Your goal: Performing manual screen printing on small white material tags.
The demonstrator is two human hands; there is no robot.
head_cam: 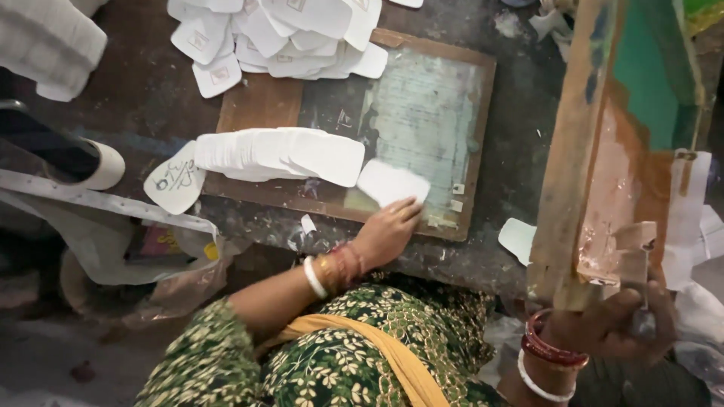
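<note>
A fanned row of white cards (279,154) lies across the left part of a wooden board (422,120) on the table (151,98), just left of the single card (392,183) under the left hand (387,232). One loose card with handwriting (175,183) sits off the board's left edge, touching the row's end. A heap of cards (279,34) spreads over the board's top edge, well apart from the hand. Another loose card (517,240) lies on the table between the board and the raised frame (603,151). A plastic bag (151,256) and a white roll (105,166) crowd the table's left side.

The left hand reaches forward from the body, palm down, fingers together and flat, their tips pressing the near edge of the single card onto the board's pale panel. Bangles ring the wrist.

The right hand (615,324) is at the lower right, fingers curled tight around the bottom corner of the frame, holding it tilted up off the table; the frame's wooden edge and green screen stand between the camera and the right side of the table. Red and white bangles sit on this wrist too.

The table is dark, stained and flecked with paint. Scraps of white paper lie at its right edge.
</note>
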